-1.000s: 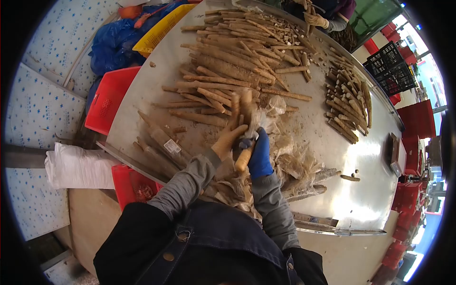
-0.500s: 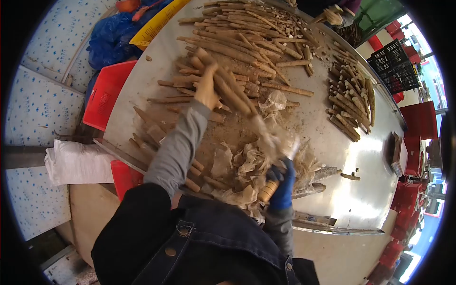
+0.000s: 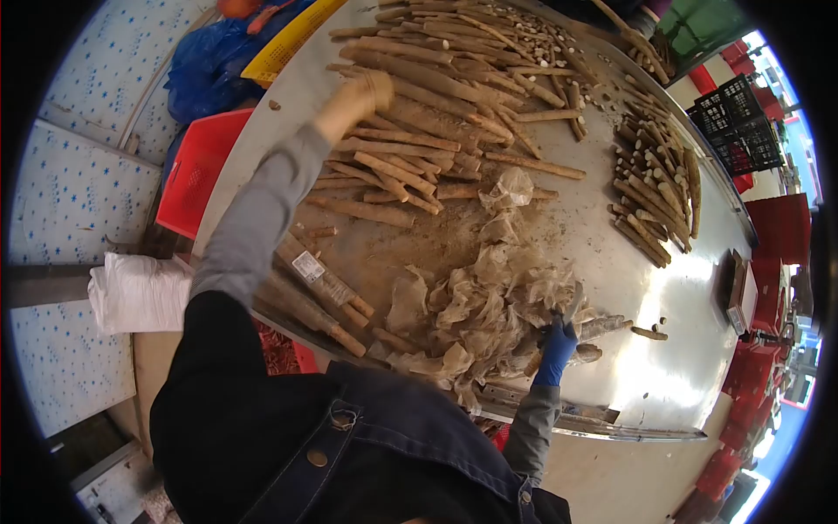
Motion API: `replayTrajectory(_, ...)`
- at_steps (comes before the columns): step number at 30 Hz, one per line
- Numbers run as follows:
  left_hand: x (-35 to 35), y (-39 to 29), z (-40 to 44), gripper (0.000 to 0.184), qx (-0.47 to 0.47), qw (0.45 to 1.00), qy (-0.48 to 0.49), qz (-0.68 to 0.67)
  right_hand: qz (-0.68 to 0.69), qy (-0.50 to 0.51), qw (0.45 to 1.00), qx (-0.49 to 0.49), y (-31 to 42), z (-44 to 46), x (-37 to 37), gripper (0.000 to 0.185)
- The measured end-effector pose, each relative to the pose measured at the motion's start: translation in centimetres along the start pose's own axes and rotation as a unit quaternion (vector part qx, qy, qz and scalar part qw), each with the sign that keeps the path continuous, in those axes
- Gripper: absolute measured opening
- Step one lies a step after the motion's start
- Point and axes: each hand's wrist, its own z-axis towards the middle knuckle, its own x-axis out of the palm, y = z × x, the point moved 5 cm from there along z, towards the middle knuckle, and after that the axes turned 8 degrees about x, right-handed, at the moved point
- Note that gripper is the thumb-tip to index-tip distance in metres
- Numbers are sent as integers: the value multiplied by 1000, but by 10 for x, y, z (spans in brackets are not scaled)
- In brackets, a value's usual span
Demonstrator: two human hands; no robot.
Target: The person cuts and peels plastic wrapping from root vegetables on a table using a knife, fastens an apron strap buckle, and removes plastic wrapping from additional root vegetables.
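My left hand (image 3: pixel 358 100), bare and blurred by motion, is at the left ends of the long brown yams (image 3: pixel 419 74) piled across the table. Its fingers are too smeared to show whether they grip one. In a blue glove, my right hand (image 3: pixel 556 349) is closed around a knife (image 3: pixel 573 304) with a pale blade and a wooden handle. Beside the knife lies a heap of crumpled clear plastic wrap (image 3: pixel 471 306). Plastic-wrapped yams with a white label (image 3: pixel 307 266) rest near the table's front left edge, below my left forearm.
The metal table (image 3: pixel 690 349) carries a stack of cut yams (image 3: pixel 655 188) on the right. A red crate (image 3: pixel 205 170) and a yellow basket (image 3: pixel 288 42) stand along its left side. At the far edge, another person's sleeve (image 3: pixel 644 22) shows. Black crates (image 3: pixel 735 122) stand beyond the right edge.
My left hand has moved up and left from mid-pile; the yams it held now lie among the others or are hidden. My right hand, with the knife, has shifted right, away from the plastic.
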Motion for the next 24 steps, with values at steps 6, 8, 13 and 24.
replayTrajectory(6,13,97,-233,67,35,691,498,523,-215,-79,964,-138,10,-13,-27,22)
replayTrajectory(8,14,92,-249,63,81,664,477,570,-119,-61,978,-161,22,-17,-20,21)
replayTrajectory(13,15,93,-235,61,60,704,460,538,8,31,979,-200,91,-78,20,23)
replayTrajectory(24,86,-33,-123,67,-171,933,103,-300,79,302,939,-143,123,-164,165,30)
